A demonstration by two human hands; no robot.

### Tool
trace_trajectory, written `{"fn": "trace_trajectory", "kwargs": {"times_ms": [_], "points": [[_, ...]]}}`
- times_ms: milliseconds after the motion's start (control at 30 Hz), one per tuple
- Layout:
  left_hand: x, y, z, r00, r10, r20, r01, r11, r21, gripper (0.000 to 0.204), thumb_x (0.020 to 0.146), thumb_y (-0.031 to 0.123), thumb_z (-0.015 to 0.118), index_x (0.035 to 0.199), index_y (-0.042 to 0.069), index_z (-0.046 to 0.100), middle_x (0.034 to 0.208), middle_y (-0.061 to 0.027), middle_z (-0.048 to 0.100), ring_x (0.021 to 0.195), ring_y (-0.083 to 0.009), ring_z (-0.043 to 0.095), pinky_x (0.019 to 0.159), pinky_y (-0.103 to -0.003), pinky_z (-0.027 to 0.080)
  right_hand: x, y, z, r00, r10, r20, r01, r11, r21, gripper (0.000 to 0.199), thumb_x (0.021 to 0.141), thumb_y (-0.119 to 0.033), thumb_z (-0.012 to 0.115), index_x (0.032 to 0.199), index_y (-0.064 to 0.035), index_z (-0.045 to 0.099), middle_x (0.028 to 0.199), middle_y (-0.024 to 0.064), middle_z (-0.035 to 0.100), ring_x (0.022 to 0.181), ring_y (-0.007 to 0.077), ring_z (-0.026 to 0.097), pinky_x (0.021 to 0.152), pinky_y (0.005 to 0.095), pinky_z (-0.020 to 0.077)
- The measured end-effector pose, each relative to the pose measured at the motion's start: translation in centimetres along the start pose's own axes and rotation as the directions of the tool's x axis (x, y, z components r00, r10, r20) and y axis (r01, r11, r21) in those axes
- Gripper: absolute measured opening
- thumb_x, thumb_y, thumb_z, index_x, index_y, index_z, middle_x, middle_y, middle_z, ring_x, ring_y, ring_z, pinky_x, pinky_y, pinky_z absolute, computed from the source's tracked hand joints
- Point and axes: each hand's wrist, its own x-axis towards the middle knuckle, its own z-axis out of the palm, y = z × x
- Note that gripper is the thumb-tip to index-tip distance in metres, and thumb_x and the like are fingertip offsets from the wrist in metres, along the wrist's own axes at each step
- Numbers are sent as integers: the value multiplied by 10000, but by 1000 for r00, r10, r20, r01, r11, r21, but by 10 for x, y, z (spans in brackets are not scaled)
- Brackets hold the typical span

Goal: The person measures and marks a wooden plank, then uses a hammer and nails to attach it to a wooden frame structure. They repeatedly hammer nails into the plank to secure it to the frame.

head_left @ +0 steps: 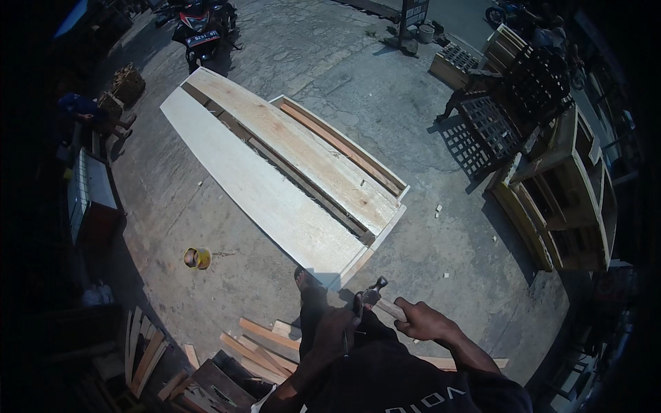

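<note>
My right hand (pixel 425 321) is wrapped round the pale wooden handle of a hammer (pixel 390 308), whose metal head points away to the left in front of my body. Close beside that head, my left hand (pixel 332 327) is closed on a dark metal tool (pixel 357 303) with a curved upper end; it looks like pincers, but my fingers and shadow hide most of it. Beyond my feet lies a long pale wooden panel frame (pixel 268 196), two wide boards with a gap between them. Along its right side shows a narrower frame (pixel 344 148) with a reddish strip.
A small yellow bucket (pixel 200 259) stands on the concrete floor left of my feet. Loose wood strips (pixel 258 347) lie near my legs. At right are a dark lattice chair (pixel 492 120) and a wooden cabinet frame (pixel 561 193). A motorcycle (pixel 201 34) and a seated person (pixel 86 110) are farther off.
</note>
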Motion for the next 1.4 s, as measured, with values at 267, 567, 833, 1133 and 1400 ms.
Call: {"fn": "trace_trajectory", "kwargs": {"times_ms": [267,567,833,1133,1400], "points": [[-2,-96,-35,985,-141,-100,128,983,-131,326,1058,265,551,885,6,645,805,-203,644,815,-403,636,756,-468,487,28,-100,0,908,268,-322,-136,916,378,392,952,-141,660,1237,13,441,728,176,668,541,251,682,494,387,530],[-142,-408,-84,798,-578,-173,597,717,360,336,1017,299,556,844,62,721,866,-186,735,846,-389,728,731,-523,554,37,-174,4,799,422,-429,-101,797,595,342,939,-67,641,1229,-13,467,707,46,517,464,149,541,418,330,457],[-208,-512,-195,113,-961,-253,992,96,77,735,1087,562,369,1042,-56,763,854,-214,756,907,-446,731,818,-540,557,15,-191,13,841,402,-363,-47,722,690,453,922,-80,690,1311,-31,464,709,54,540,470,152,539,447,324,473],[79,-310,-171,705,-706,67,555,490,-672,756,1013,690,520,1315,18,688,788,-9,530,734,-122,493,650,-326,382,32,-216,-15,760,474,-445,-464,875,140,563,949,-231,654,1435,-3,483,844,167,665,699,268,701,654,417,565],[149,-240,-146,626,-751,209,657,363,-661,677,870,707,730,1037,64,600,788,-21,512,746,-152,501,688,-348,415,79,-207,-59,710,-120,-694,-183,920,-346,536,1085,-276,472,1544,-51,309,823,243,702,700,335,740,619,508,555]]}}
